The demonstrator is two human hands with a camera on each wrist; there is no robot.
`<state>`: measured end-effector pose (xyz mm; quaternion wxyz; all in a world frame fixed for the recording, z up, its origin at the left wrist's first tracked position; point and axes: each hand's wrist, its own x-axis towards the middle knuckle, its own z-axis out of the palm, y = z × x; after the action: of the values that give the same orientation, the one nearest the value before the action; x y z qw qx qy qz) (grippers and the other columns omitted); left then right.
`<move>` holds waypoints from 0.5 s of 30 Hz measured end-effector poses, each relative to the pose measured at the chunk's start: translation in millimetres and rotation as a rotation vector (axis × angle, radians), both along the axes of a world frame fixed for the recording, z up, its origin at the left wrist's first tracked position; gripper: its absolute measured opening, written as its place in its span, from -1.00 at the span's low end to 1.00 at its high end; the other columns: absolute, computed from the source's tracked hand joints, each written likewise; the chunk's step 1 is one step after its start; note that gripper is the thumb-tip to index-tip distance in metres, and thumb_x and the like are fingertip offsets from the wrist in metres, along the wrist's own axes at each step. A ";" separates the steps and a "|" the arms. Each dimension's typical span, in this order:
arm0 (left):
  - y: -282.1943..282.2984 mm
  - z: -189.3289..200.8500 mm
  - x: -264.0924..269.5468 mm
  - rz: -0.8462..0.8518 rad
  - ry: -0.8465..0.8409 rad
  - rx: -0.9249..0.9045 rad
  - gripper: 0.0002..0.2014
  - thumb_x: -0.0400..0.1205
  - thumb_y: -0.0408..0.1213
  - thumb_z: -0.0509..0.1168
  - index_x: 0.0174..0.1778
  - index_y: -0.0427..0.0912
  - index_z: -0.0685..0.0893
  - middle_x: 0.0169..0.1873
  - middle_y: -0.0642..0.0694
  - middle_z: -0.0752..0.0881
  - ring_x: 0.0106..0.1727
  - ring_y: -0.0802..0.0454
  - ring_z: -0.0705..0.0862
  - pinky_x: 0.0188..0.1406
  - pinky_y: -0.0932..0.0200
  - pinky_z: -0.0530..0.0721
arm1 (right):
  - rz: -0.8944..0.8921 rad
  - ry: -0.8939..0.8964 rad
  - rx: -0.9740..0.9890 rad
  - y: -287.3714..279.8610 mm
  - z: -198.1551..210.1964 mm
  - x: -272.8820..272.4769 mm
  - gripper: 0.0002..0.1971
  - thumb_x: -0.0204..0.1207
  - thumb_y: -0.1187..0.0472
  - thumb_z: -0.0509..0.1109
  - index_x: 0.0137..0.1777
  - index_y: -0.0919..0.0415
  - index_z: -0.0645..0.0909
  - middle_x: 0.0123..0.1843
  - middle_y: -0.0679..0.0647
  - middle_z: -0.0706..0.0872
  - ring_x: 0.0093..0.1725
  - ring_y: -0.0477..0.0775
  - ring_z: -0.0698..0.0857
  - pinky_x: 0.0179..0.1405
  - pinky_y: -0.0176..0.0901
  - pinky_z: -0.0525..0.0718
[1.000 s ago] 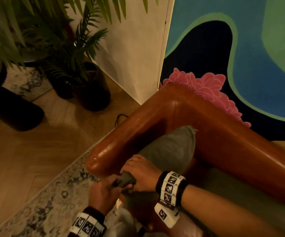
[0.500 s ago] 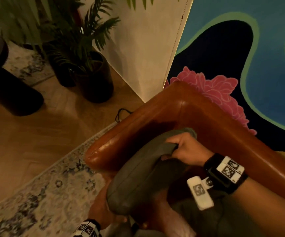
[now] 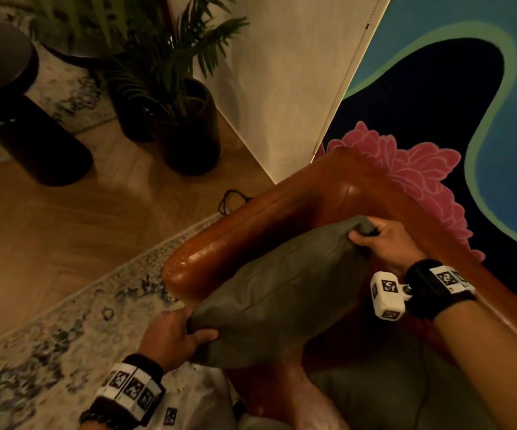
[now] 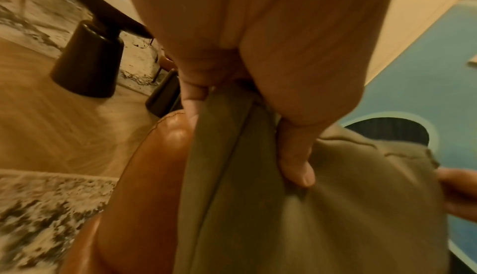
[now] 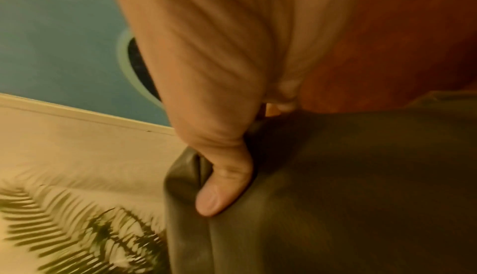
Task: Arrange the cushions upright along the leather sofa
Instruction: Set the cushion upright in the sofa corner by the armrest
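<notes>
A grey-green cushion [image 3: 282, 293] is held edge-up against the armrest in the corner of the brown leather sofa [image 3: 251, 234]. My left hand [image 3: 173, 336] grips its near lower corner, thumb on the cushion [image 4: 258, 207] face. My right hand [image 3: 384, 240] pinches the far upper corner next to the backrest, thumb pressed into the cushion [image 5: 335, 197] fabric. A second grey cushion [image 3: 390, 395] lies flat on the seat under my right forearm.
Beyond the armrest are wooden floor, a patterned rug [image 3: 49, 346], a potted palm [image 3: 185, 125] and a dark round table base [image 3: 40, 147]. A black cable [image 3: 232, 200] lies by the sofa corner. A painted blue and pink wall [image 3: 437, 169] stands behind the backrest.
The right hand went from the cushion's near corner to its far upper corner. The cushion rose off the seat and now stands on edge against the armrest, and the left hand holds its near corner higher.
</notes>
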<state>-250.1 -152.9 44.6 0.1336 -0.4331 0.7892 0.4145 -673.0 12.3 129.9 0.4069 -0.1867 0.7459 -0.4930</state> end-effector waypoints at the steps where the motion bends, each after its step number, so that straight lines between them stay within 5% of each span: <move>1: -6.4 1.0 -4.2 -0.007 0.005 -0.030 -0.72 0.50 0.25 0.51 -0.08 0.15 0.76 -0.25 0.18 0.82 -0.22 0.24 0.76 -0.18 0.06 0.75 | -0.021 -0.001 0.023 -1.3 -13.6 -5.6 -0.74 0.39 0.26 0.65 0.08 0.14 0.84 -0.09 -0.06 0.96 -0.08 -0.09 0.90 -0.05 -0.24 0.87; 5: -20.5 -10.6 -29.2 -0.078 -0.059 -0.015 -0.78 0.66 0.21 0.35 -0.14 0.18 0.72 -0.23 0.18 0.76 -0.18 0.21 0.72 -0.18 0.11 0.70 | -0.105 0.042 0.217 -9.8 -86.3 -23.8 -0.84 0.63 0.35 0.60 0.16 0.16 0.84 0.06 0.14 0.91 0.13 0.26 0.87 0.11 0.06 0.82; 8: -22.1 -25.4 -47.9 -0.118 -0.056 0.047 -0.60 0.68 0.25 0.25 -0.03 0.01 0.78 -0.13 0.08 0.82 -0.10 0.08 0.77 0.03 -0.12 0.77 | -0.193 0.087 0.346 -13.7 -132.3 -31.2 -0.72 0.66 0.28 0.59 0.35 0.21 0.81 0.20 0.21 0.90 0.23 0.32 0.86 0.34 0.31 0.82; 15: -22.8 -29.9 -57.3 -0.125 0.013 0.123 -0.52 0.65 0.28 0.24 -0.10 -0.08 0.80 -0.21 0.01 0.84 -0.20 0.13 0.79 -0.10 -0.03 0.78 | -0.181 0.182 0.429 -13.4 -143.3 -50.0 -0.82 0.67 0.12 0.58 0.24 -0.03 0.81 0.21 0.16 0.89 0.22 0.30 0.86 0.34 0.42 0.81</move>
<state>-307.4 -175.7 14.7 0.1802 -0.3711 0.7886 0.4559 -723.0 -1.1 -13.4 0.3224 -0.0721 0.8808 -0.3392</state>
